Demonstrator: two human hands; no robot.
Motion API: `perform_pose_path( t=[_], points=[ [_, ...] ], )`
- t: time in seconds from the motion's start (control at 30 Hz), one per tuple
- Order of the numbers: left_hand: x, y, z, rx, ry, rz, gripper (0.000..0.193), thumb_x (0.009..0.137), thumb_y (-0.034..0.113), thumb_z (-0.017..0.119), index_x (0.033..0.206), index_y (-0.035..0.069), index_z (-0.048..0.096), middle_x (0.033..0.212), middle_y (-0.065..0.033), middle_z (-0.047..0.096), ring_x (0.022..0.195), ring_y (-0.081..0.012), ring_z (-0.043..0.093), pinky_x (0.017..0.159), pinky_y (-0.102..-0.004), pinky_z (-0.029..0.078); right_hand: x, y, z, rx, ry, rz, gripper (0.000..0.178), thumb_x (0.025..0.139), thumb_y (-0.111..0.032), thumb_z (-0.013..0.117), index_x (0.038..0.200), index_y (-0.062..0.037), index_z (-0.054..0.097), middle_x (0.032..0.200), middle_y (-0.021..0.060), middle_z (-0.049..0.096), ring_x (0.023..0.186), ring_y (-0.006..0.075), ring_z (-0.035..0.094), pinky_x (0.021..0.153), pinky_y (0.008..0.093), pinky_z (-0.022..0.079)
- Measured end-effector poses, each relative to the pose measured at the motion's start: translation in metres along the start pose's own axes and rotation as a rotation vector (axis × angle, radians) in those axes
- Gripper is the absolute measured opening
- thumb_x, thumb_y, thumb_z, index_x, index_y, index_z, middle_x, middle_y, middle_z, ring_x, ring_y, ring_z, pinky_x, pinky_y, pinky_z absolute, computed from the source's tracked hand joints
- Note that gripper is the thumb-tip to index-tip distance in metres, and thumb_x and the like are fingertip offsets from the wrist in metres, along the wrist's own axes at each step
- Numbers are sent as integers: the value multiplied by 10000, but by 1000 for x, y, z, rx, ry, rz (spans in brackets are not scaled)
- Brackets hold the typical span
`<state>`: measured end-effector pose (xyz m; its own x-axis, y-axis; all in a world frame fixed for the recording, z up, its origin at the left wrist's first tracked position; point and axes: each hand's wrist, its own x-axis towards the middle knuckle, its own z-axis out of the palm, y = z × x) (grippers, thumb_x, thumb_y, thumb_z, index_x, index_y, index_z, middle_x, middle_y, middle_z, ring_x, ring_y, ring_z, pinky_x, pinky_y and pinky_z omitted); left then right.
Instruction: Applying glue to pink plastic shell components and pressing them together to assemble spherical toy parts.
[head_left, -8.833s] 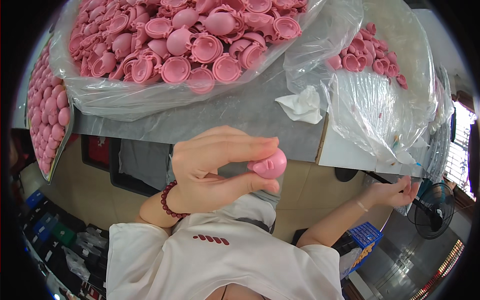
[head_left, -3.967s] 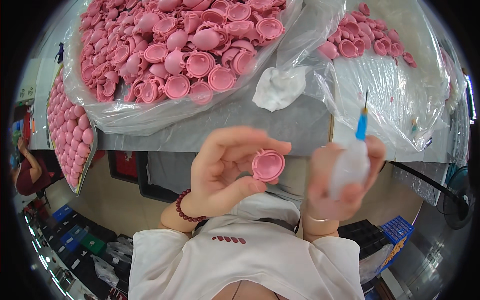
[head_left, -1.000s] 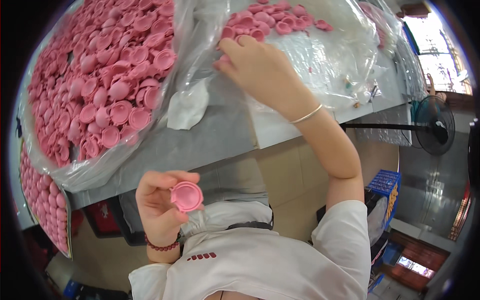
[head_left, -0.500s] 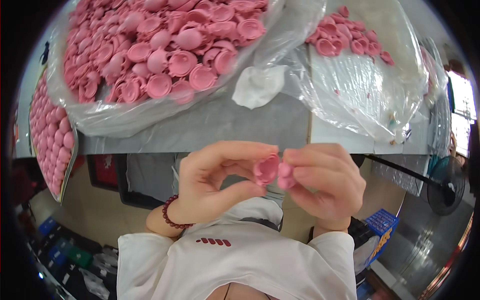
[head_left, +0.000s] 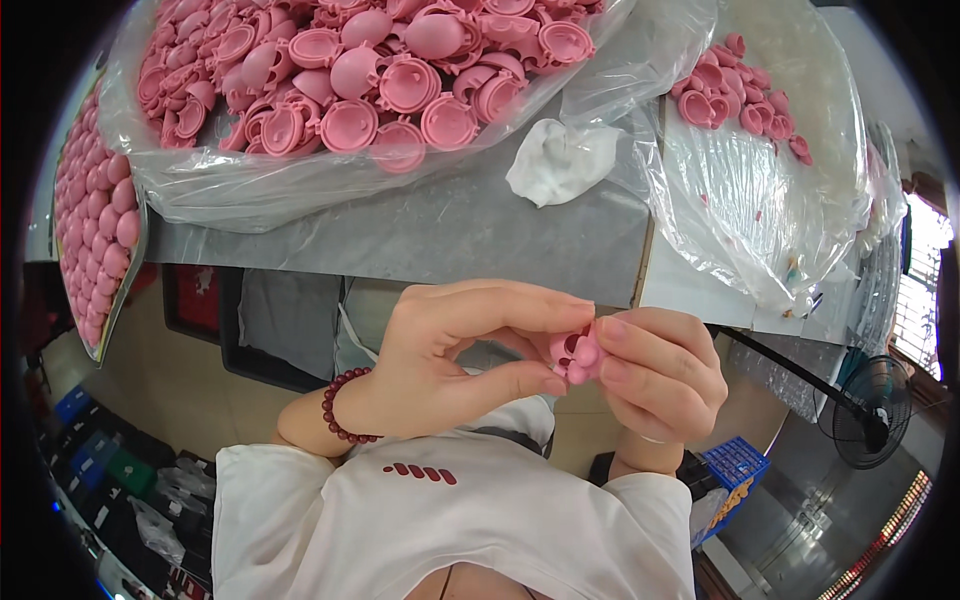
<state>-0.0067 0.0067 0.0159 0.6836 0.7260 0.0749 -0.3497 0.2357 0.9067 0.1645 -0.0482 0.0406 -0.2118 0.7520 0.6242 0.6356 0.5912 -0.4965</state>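
Note:
In front of my chest, my left hand [head_left: 450, 345] pinches a small pink cup-like shell [head_left: 566, 343] between thumb and fingertips. Opposite it, my right hand [head_left: 665, 375] grips a small pink lobed piece [head_left: 584, 367] and holds it against the shell. The two pieces touch; fingers partly cover both, so whether they are joined I cannot tell. Beyond my hands, a large clear plastic bag [head_left: 250, 205] lies opened on the grey table [head_left: 420, 230], heaped with pink round shells [head_left: 350, 125], many of them hollow and hinged.
A crumpled white cloth-like piece [head_left: 562, 165] lies right of the bag. Farther right, another clear plastic sheet [head_left: 760, 220] bears a smaller heap of pink shells [head_left: 735, 95]. At far left stands a tray of pink balls [head_left: 100, 225]. A black fan [head_left: 868, 415] and blue crate [head_left: 735, 470] are lower right.
The shell and the lobed piece, slightly apart before, are now in contact. My hands have come together and sit slightly further right in the picture. The whole view has shifted a little.

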Motion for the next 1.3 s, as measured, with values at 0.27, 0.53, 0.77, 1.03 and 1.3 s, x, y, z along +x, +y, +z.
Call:
perform_pose_path(
  t=[0.27,0.53,0.77,1.03,1.3],
  points=[
    [4,-4,-1,166,-19,122,353,607,-35,678,941,-43,563,997,-208,541,862,-211,571,716,-270,478,-3,-8,4,-80,18,62,258,576,23,634,800,-53,531,809,119,583,643,252,568,500,260,480],
    [8,-1,0,249,-14,173,397,563,35,732,925,-25,579,981,-191,557,839,-212,576,713,-276,460,-11,-12,8,-162,28,-4,309,535,0,673,826,-52,581,753,45,499,744,195,548,524,261,484],
    [8,-7,3,322,88,216,410,525,68,756,889,-22,592,904,-161,595,744,-198,571,638,-254,446,-24,-1,-6,-260,271,67,118,704,-67,607,800,-44,543,710,55,518,648,212,518,556,305,443],
    [7,-9,-6,334,83,316,381,523,35,750,868,-13,597,863,-156,607,694,-171,553,596,-235,441,-101,89,-160,-1144,796,732,270,801,-229,505,965,-15,519,740,100,487,642,187,481,601,263,401],
    [6,-8,-8,-333,-50,22,382,650,81,687,992,1,539,987,-122,566,776,-152,551,695,-259,440,-131,123,-188,-1161,275,966,427,840,-386,358,1114,-79,472,751,136,522,627,228,496,643,316,400]
  ],
)
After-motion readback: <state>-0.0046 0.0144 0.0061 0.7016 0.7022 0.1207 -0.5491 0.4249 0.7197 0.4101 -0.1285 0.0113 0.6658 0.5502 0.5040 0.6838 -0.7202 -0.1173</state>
